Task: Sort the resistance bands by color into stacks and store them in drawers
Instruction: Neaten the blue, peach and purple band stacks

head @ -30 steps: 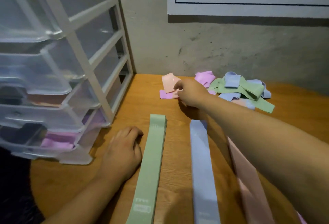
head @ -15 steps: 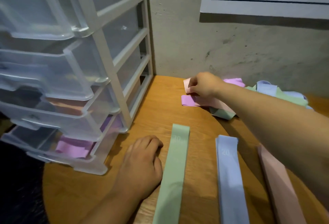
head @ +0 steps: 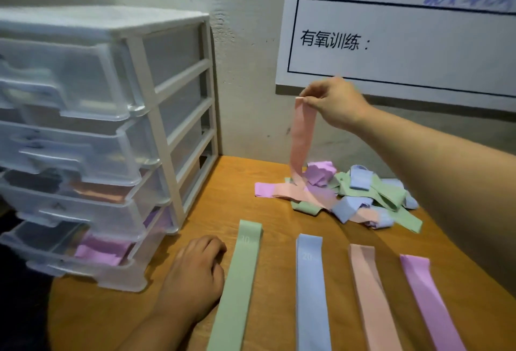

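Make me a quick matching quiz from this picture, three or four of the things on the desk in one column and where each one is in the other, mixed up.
Column 1:
1. green band
2. peach band
3. left hand
4. purple band

Column 2:
A. pinched in the right hand, hanging over the pile
B. inside the bottom drawer
C. flat on the desk, leftmost of the laid-out row
D. resting on the desk beside the drawers

Pairs: 1-C, 2-A, 3-D, 4-B

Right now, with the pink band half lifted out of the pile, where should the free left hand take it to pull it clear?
Probably the hanging stretch of the pink band, below the right hand, coming from the left. There it hangs free and flat. Its lower end lies in the pile among other bands, so gripping low risks dragging them. The left hand rests on the table.
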